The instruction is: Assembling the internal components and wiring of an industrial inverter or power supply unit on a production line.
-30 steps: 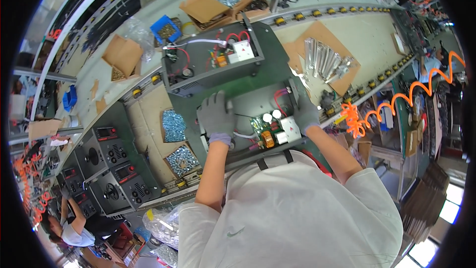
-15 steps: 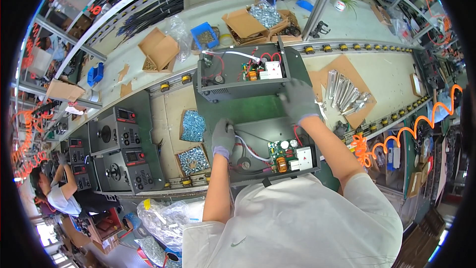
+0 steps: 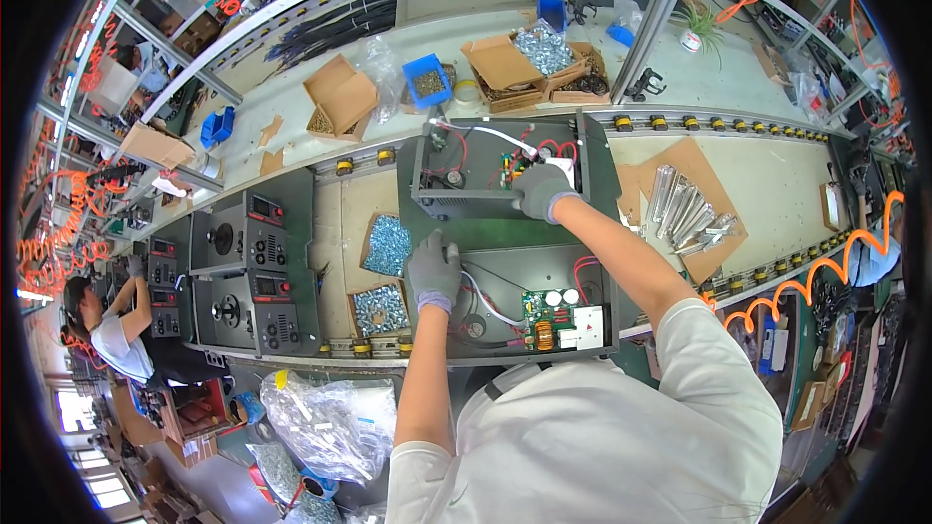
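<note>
Two dark grey metal casings with open tops stand one behind the other in front of me. The near casing point(image 3: 500, 281) holds a green circuit board point(image 3: 550, 311) with a white block, and red, white and black wires. My left hand point(image 3: 433, 270), in a grey glove, is closed round its far left corner; its fingertips are partly hidden. The far casing point(image 3: 456, 202) has a similar board and wires. My gloved right hand point(image 3: 546, 192) is closed over its near wall towards the right end, covering part of the white block inside.
Two boxes of small metal fasteners point(image 3: 388, 245) lie left of the casings. Further left stand finished-looking units point(image 3: 252, 272) with red-trimmed panels. Metal tubes point(image 3: 684, 209) lie on cardboard at right. An orange coiled hose point(image 3: 815, 262) hangs there. Another person point(image 3: 112, 330) works at far left.
My right hand has moved left from beside the far casing's right corner onto its near wall. My left hand stays at the near casing's corner. The whole view has shifted slightly.
</note>
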A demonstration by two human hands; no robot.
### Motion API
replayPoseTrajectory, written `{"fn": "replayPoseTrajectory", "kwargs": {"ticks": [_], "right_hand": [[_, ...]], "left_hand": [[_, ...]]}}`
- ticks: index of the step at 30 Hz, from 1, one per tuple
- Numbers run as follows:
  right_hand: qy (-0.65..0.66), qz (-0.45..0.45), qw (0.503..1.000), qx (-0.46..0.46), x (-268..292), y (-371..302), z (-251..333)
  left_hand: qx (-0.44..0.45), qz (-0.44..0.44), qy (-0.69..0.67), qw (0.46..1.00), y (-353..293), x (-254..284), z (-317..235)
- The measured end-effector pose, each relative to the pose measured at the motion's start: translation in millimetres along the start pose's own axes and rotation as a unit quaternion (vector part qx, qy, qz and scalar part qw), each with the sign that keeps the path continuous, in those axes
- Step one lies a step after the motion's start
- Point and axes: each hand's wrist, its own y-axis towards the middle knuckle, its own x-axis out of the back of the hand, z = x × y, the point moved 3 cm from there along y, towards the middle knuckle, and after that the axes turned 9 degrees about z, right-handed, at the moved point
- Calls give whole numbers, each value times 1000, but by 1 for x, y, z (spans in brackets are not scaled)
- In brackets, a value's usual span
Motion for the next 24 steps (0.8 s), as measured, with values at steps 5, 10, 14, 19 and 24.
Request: {"fn": "replayPoseTrajectory", "kwargs": {"ticks": [5, 10, 14, 19, 24], "right_hand": [[48, 93, 995, 2, -3, -58, -7], [52, 107, 993, 26, -9, -64, -13], [80, 55, 994, 55, -9, -57, -15], [188, -211, 959, 11, -14, -37, -39], [205, -169, 964, 15, -6, -17, -42]], "left_hand": [[-82, -70, 62, 992, 2, 15, -25], [-143, -92, -63, 983, 48, 16, -33], [-102, -88, 10, 991, 94, -15, -81], [85, 180, 76, 977, 118, -52, -94], [41, 119, -100, 987, 107, -37, -63]]}}
